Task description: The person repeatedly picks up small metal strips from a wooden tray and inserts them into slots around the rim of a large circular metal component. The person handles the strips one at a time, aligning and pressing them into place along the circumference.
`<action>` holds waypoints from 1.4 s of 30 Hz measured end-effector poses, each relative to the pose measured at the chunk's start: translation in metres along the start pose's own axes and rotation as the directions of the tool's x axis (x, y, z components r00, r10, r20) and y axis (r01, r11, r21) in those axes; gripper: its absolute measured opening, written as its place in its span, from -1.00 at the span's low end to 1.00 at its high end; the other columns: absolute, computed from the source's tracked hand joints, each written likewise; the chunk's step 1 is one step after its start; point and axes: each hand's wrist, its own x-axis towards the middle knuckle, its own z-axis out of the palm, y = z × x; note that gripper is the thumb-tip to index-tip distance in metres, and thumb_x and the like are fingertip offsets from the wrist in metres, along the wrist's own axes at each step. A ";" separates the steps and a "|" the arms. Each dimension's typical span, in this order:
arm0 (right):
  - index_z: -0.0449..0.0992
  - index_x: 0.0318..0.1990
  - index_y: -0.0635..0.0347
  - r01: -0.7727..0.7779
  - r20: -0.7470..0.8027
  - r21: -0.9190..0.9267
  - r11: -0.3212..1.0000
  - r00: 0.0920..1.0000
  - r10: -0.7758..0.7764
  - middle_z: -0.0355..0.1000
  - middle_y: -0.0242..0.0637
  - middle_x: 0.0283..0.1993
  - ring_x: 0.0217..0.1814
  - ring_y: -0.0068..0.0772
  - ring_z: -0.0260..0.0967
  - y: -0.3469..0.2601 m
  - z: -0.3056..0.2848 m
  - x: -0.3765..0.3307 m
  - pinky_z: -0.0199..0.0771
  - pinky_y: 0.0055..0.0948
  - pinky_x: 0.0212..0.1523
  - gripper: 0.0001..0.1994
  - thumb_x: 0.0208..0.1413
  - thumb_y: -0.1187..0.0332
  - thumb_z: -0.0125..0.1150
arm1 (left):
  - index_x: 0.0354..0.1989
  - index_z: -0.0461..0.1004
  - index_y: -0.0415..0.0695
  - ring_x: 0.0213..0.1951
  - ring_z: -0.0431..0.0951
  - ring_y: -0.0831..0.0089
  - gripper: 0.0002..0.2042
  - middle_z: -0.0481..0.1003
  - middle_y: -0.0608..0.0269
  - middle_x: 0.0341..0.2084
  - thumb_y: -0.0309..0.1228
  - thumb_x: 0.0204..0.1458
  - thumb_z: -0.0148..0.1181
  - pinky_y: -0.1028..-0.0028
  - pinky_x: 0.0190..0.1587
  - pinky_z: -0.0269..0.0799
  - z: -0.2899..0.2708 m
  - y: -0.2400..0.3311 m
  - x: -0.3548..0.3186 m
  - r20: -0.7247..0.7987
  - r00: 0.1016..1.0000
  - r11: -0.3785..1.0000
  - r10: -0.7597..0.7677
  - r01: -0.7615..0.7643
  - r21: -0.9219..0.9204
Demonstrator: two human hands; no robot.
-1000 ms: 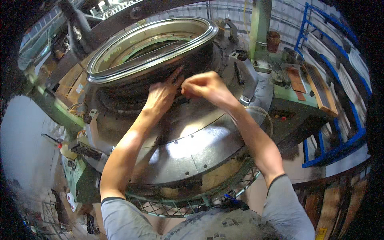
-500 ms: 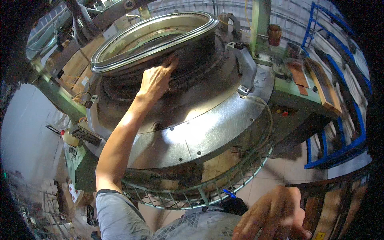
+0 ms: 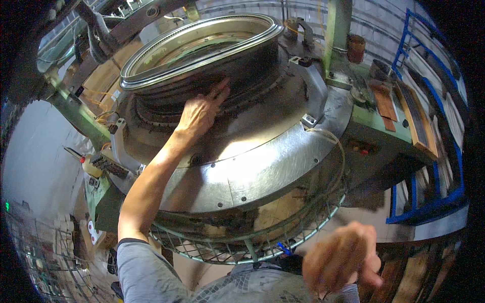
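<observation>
My left hand (image 3: 201, 111) reaches over the sloping metal cone of a large round machine, which looks like a circular knitting machine. Its fingers are stretched out toward the dark cylinder wall (image 3: 240, 70) under the shiny toothed ring (image 3: 202, 64). I see nothing held in them, and cannot tell whether the fingertips touch the wall. At the lower right my right hand (image 3: 338, 257) is raised in front of my body, blurred by motion. Its fingers look bent, and whether anything is in them is hidden. Below the cone runs a polished steel ring plate (image 3: 262, 169) with screws.
A green wire guard (image 3: 247, 247) with a blue clip (image 3: 284, 248) curves between me and the machine. On the right-hand green table lie brown strips (image 3: 384, 103) and a wood-edged bar (image 3: 417, 121). A blue rack (image 3: 429, 202) stands far right, and a yellowish bottle (image 3: 92, 165) at left.
My left hand has moved slightly down along the dark wall, its fingers more spread. The right hand has shifted and blurred. The whole view has turned a little.
</observation>
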 end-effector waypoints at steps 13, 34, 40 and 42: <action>0.67 -0.27 0.39 -0.489 -0.239 -0.649 0.583 0.858 0.454 0.63 -0.13 -0.24 -0.15 -0.40 0.57 0.055 -0.129 0.117 0.54 -0.42 -0.03 -0.77 0.17 0.33 0.30 | 0.37 0.28 0.17 -0.31 0.68 0.19 -0.40 0.16 0.47 0.43 -0.51 0.09 0.08 0.27 -0.30 0.66 -0.028 -0.012 0.005 0.094 0.991 0.996 -0.091 0.090 0.021; 0.67 -0.26 0.34 -0.314 -0.321 -0.858 0.407 0.946 0.054 0.61 -0.25 -0.40 -0.56 -0.48 0.52 0.173 -0.228 0.282 0.53 -0.52 -0.57 -0.83 0.17 0.38 0.31 | 0.27 0.36 -0.09 -0.30 0.66 0.02 -0.38 0.53 0.02 0.08 -0.56 -0.06 0.32 0.26 -0.30 0.62 -0.036 0.013 -0.045 -0.142 0.943 0.894 -0.302 0.229 -0.385; 0.64 -0.48 0.35 -0.296 -0.393 -0.826 0.479 0.913 -0.113 0.57 -0.09 -0.53 -0.51 -0.32 0.59 0.186 -0.218 0.281 0.58 -0.36 -0.38 -0.83 -0.06 0.43 0.18 | 0.20 0.43 -0.14 -0.37 0.65 0.03 -0.46 0.60 -0.07 -0.28 -0.58 -0.04 0.33 0.25 -0.34 0.58 -0.033 0.017 -0.048 -0.106 0.942 0.877 -0.318 0.250 -0.411; 0.66 -0.34 0.36 -0.312 -0.379 -0.855 0.413 0.921 -0.088 0.59 -0.21 -0.45 -0.59 -0.47 0.52 0.184 -0.216 0.280 0.52 -0.51 -0.59 -0.86 0.09 0.51 0.18 | 0.19 0.44 -0.15 -0.36 0.65 0.03 -0.47 0.60 -0.08 -0.29 -0.58 -0.04 0.33 0.25 -0.33 0.58 -0.033 0.017 -0.048 -0.111 0.937 0.861 -0.332 0.253 -0.441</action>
